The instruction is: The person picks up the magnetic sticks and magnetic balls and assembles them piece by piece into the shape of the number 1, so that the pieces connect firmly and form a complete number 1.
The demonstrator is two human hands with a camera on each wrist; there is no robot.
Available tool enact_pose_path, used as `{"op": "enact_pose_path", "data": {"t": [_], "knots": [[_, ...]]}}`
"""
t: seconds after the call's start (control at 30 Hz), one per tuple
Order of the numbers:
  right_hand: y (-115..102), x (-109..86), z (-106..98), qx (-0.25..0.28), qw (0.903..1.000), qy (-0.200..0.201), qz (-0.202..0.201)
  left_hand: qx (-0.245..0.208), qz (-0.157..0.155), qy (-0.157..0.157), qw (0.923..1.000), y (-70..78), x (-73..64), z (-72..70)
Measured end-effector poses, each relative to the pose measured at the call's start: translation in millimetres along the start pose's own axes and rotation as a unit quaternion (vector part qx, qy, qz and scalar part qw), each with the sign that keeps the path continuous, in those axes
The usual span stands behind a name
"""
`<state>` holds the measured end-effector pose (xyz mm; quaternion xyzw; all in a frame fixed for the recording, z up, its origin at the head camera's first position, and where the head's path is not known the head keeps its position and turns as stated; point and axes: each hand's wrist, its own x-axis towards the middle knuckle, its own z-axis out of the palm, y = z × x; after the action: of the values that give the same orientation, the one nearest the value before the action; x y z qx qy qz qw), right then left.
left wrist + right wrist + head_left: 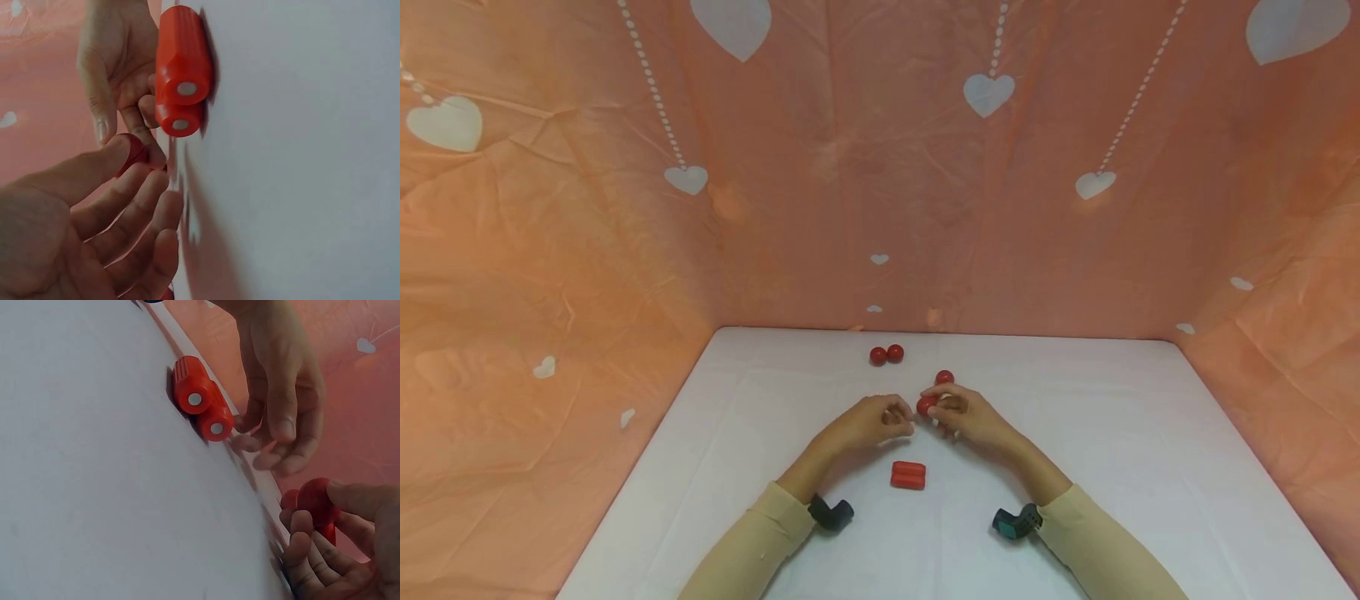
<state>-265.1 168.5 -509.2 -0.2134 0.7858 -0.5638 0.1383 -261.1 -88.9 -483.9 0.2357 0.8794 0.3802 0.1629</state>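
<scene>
Between thumb and fingertips, my right hand point(970, 417) pinches a glossy red ball point(317, 501). A red piece point(328, 532) shows just beneath that ball, partly hidden by the fingers; I cannot tell whether it is joined to it. My left hand point(874, 421) is just left of the ball, its fingers loosely bent and holding nothing. Another red ball point(945, 377) lies just beyond the right hand. Nearer the body, two short red ribbed rods point(908, 475) lie side by side, with round silvery discs on their ends in the wrist views.
Two more red balls point(887, 355) sit together towards the back of the white table point(760, 367). Orange cloth point(880, 183) with pale hearts hangs behind the table and along both sides. Each wrist carries a dark camera point(831, 514).
</scene>
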Motion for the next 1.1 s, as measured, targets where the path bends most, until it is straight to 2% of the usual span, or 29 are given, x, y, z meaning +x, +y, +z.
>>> {"op": "enact_pose_path", "data": {"t": [0.13, 0.5, 0.7, 0.87, 1.1], "knots": [[-1, 1.1, -1, 0.008, 0.9999, 0.014, -0.002, 0.009, -0.002, -0.031, 0.9995, 2.7, -1.4, -3.5], [2, 1.7, -2, 0.046, 0.9978, 0.044, 0.02, 0.035, 0.004, -0.082, 0.996, 6.1, -6.6, -2.4], [4, 1.8, -2, 0.09, 0.9943, 0.049, 0.032, 0.048, 0.018, -0.102, 0.9934, 10.3, -9.7, -2.0], [4, 2.3, -2, 0.103, 0.9927, 0.056, 0.032, 0.075, 0.02, -0.122, 0.9895, 12.3, -10.6, -1.3], [5, 2.3, -3, 0.111, 0.9911, 0.065, 0.036, 0.087, 0.02, -0.131, 0.9874, 15.9, -10.9, -1.1]]}}
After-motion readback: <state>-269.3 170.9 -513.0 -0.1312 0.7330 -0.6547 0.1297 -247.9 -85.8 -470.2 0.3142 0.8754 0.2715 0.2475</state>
